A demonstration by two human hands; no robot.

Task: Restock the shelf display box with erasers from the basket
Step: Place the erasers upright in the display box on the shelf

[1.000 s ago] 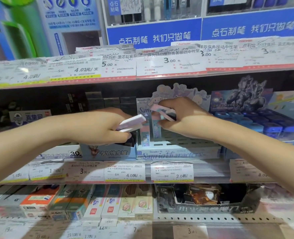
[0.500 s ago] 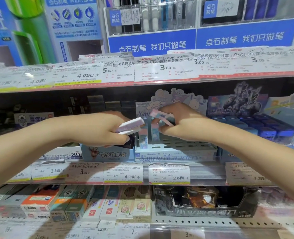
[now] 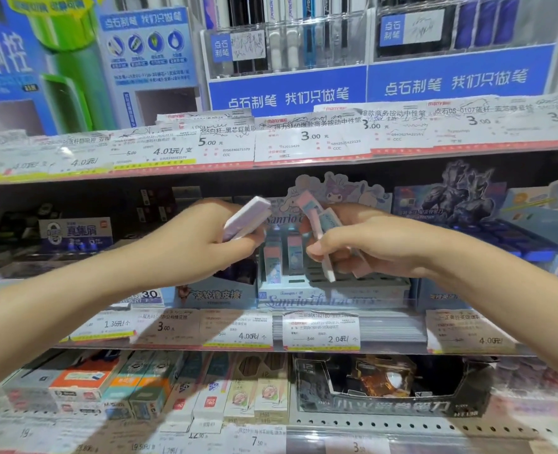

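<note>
While both forearms reach in from the bottom corners, the hands meet just in front of the display box on the middle shelf. Left hand (image 3: 202, 244): fingers curled shut around a lilac eraser (image 3: 246, 216), its long axis tilted up toward 1 o'clock, free end poking out above the knuckles. Right hand (image 3: 362, 244): fingers pinched on a fan of slim erasers (image 3: 317, 231), pink and pale blue, long axes running roughly 11 to 5 o'clock, lower ends hanging just over the box.

Key relation: the display box (image 3: 333, 298) lies at about 6 o'clock from the right hand's bundle, directly below and a little behind it. The right hand is the nearer one; the left sits at 9 o'clock of the box, over the neighbouring carton (image 3: 217, 294). Two erasers already stand upright (image 3: 284, 260) in the box's left slots; the ribbed slots to their right look free. Judgement: the next insert wants one eraser turned vertical and dropped straight down into a free slot.

In the way: the box's cartoon backboard (image 3: 339, 191) rises behind the hands, and the upper shelf's price-tag rail (image 3: 310, 142) hangs at 12 o'clock, limiting headroom. A blue product tray (image 3: 526, 244) sits at 3 o'clock, well apart. Basket not in view. Lower shelf (image 3: 402, 424) carries boxed stock, out of the working path.
</note>
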